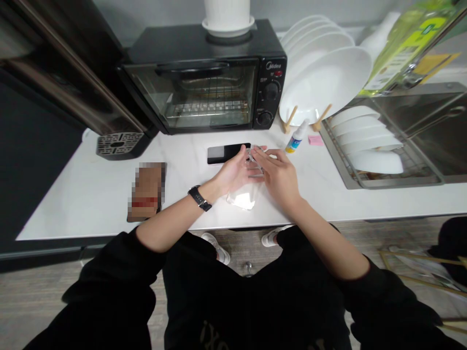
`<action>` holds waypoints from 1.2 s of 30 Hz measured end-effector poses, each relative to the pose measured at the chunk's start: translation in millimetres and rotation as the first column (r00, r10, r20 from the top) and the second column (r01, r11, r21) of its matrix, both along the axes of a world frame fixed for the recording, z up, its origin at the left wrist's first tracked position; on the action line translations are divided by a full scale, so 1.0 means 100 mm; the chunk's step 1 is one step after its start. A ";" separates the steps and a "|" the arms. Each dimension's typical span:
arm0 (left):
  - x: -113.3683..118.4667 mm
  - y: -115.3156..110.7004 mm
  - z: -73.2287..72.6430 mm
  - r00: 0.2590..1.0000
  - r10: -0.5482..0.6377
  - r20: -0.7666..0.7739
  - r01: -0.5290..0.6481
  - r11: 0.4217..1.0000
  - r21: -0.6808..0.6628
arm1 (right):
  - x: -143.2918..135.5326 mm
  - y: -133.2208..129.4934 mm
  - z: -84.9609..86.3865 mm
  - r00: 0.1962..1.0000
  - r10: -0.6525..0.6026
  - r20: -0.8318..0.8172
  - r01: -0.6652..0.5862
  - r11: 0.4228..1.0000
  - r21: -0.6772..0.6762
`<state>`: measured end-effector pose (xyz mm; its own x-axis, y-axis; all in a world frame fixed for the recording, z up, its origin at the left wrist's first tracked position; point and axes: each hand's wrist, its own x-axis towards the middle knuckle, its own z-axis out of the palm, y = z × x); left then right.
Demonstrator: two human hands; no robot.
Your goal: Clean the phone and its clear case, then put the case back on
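A thin grey-white cable [257,156] is looped in a small bundle between my two hands, over the white counter. My left hand [235,170], with a black watch on its wrist, is closed around the lower side of the bundle. From the right, my right hand [280,176] pinches the top of the same bundle with its fingers. Behind my left hand lies a black phone [219,153], partly covered by the fingertips. A clear, shiny plastic piece [243,198] rests on the counter just below my hands.
Behind stands a black toaster oven [204,92]. A small spray bottle [295,138] and a pink note [315,140] are right of my hands. Farther right are racked plates [321,78] and a sink with bowls [377,161]. A blurred-out flat item [146,192] lies left.
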<state>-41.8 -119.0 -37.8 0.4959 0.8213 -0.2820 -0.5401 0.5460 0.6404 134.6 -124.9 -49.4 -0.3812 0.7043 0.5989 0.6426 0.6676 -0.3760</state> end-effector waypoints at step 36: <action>-0.04 -0.04 0.03 0.998 0.027 -0.062 -0.021 0.996 0.091 | 0.35 -0.06 0.05 0.984 0.050 0.169 -0.056 0.998 0.026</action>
